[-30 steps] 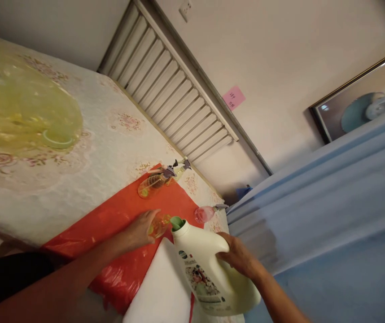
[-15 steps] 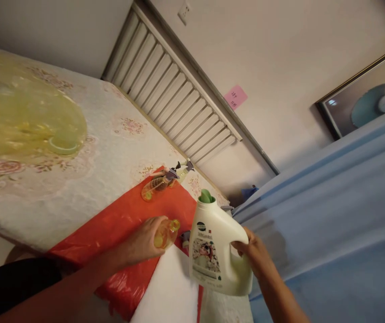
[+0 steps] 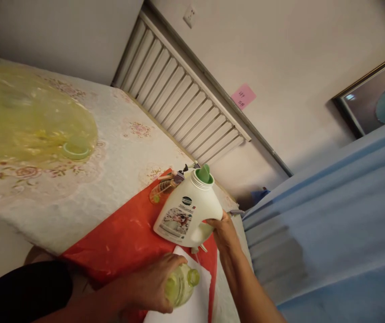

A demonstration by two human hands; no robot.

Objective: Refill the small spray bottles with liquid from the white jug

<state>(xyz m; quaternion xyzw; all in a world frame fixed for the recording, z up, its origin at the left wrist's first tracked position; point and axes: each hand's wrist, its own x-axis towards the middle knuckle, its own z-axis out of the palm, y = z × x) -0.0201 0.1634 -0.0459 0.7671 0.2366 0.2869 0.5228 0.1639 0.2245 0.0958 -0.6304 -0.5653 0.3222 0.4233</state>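
White plastic detergent jug (image 3: 187, 211) with an open green spout sits at the frame's centre over the red plastic sheet (image 3: 125, 237), gripped at its handle by the right hand (image 3: 224, 229). Lower centre, the left hand (image 3: 154, 287) wraps around a small clear bottle of yellowish liquid (image 3: 181, 285), uncapped, above a white pad (image 3: 195, 305). An amber spray bottle (image 3: 164, 188) lies behind the jug.

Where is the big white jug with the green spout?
In the head view the big white jug sits mid-frame on the red plastic sheet, held by the right hand, just in front of a small spray bottle.
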